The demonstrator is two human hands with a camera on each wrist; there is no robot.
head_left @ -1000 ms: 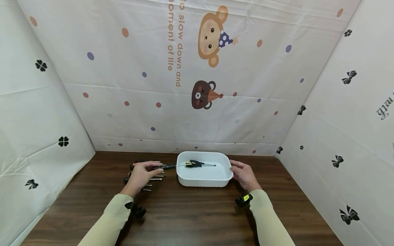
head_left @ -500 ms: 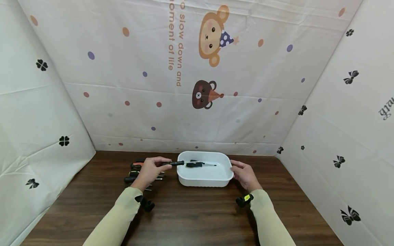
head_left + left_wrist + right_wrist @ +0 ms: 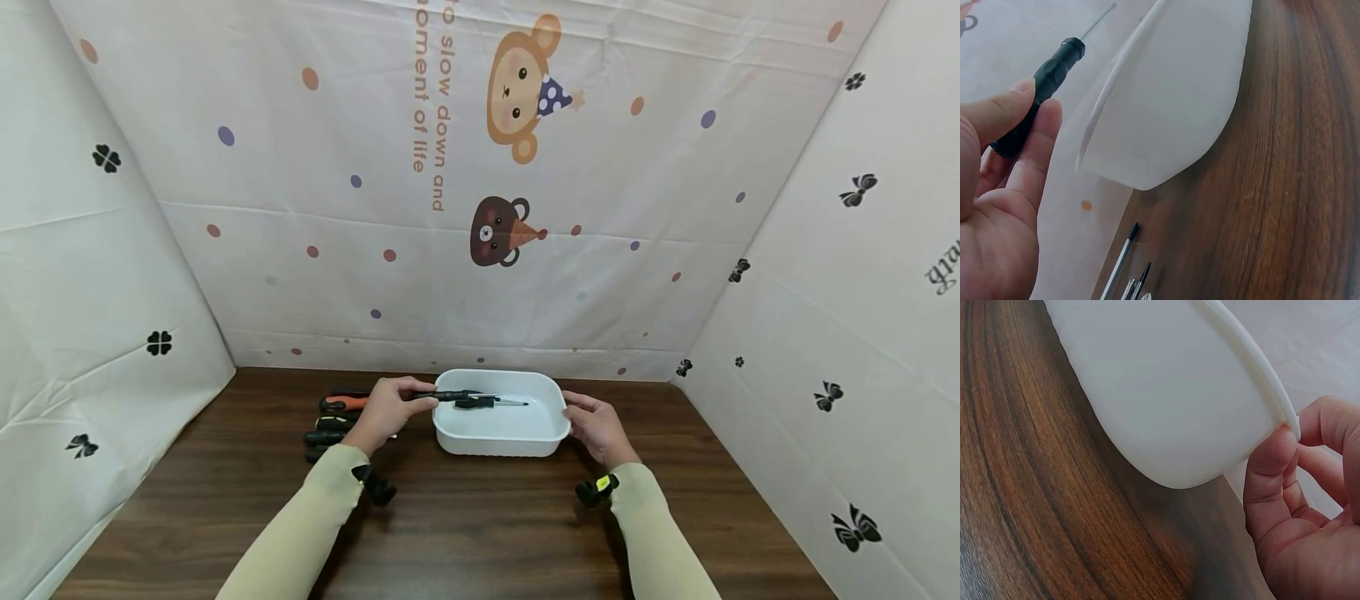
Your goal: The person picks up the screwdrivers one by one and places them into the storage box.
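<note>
My left hand (image 3: 395,410) pinches a dark-handled screwdriver (image 3: 1054,74) between thumb and fingers. In the head view its thin metal shaft points right, over the left part of a white plastic box (image 3: 502,447). Inside the box lies another screwdriver (image 3: 476,402), black-handled, its shaft also toward the right. My right hand (image 3: 597,427) pinches the rim at the box's right end; in the right wrist view the thumb (image 3: 1274,450) presses just under the lip.
Several screwdrivers lie in a row left of the box, among them one with an orange handle (image 3: 343,403) and one with a black handle (image 3: 324,437). My left forearm partly covers them. A printed white cloth (image 3: 337,283) stands behind the wooden table (image 3: 480,525).
My left hand has moved right and slightly up, carrying the screwdriver farther over the box and uncovering more handles on the table. My right hand stays at the rim.
</note>
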